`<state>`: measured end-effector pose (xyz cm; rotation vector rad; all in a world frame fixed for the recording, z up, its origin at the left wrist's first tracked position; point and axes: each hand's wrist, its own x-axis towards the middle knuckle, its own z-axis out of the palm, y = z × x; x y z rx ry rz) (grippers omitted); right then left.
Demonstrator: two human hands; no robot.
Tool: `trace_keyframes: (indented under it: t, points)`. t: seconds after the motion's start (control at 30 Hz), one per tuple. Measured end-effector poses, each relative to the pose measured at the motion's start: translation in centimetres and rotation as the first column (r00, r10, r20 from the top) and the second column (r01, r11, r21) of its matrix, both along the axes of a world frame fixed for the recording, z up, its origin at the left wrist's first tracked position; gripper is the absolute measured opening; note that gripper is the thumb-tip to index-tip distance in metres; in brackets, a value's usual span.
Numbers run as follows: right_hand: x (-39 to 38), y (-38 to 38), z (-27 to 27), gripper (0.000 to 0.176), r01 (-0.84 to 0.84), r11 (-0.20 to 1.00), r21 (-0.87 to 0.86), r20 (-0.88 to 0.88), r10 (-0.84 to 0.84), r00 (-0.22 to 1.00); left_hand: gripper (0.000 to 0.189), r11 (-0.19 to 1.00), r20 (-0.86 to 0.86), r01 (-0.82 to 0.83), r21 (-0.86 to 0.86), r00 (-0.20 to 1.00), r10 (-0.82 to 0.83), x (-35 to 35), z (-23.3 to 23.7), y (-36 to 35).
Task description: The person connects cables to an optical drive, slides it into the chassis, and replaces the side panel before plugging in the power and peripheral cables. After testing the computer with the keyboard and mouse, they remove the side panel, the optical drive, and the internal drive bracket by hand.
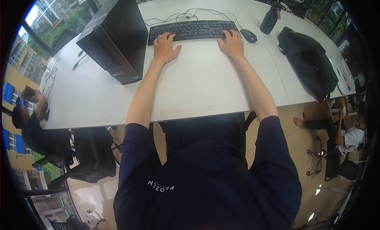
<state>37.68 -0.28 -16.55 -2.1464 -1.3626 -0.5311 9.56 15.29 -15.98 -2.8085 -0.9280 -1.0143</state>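
White and broad, the surface (198,87) carries the keyboard (194,30). Light, curved fingers and loose wrists suit pressing it. It lies under the fingertips: the left hand (165,51), half open and gripping nothing, touches its left end; the right hand (232,46), spread likewise, holding nothing, touches its right part, near the mouse (248,35).

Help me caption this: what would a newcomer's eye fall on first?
Probably the tall black computer tower on the white table, at left. Next, the bare left hand and right hand at the long black keyboard; then the limp black fabric bag at right.
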Motion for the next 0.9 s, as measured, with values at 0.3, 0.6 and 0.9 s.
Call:
trace_keyframes:
  t: [0.3,0.6,0.9]
  points:
    - [-0.6,-0.6,0.7,0.05,-0.004,0.999,0.046,-0.019,0.004,1.0,0.059,0.999,0.012,0.037,-0.031,0.999,-0.037,0.0,-0.2,0.6]
    - [-0.4,-0.7,1.0,0.044,0.017,1.0,0.024,-0.046,-0.015,0.999,0.043,0.997,0.045,0.076,-0.013,0.996,-0.076,0.0,-0.2,1.3]
    - [-0.9,-1.7,1.6,0.039,-0.008,0.998,0.058,-0.004,0.008,1.0,0.038,0.995,0.085,0.082,0.06,0.993,-0.087,-0.1,0.5,0.1]
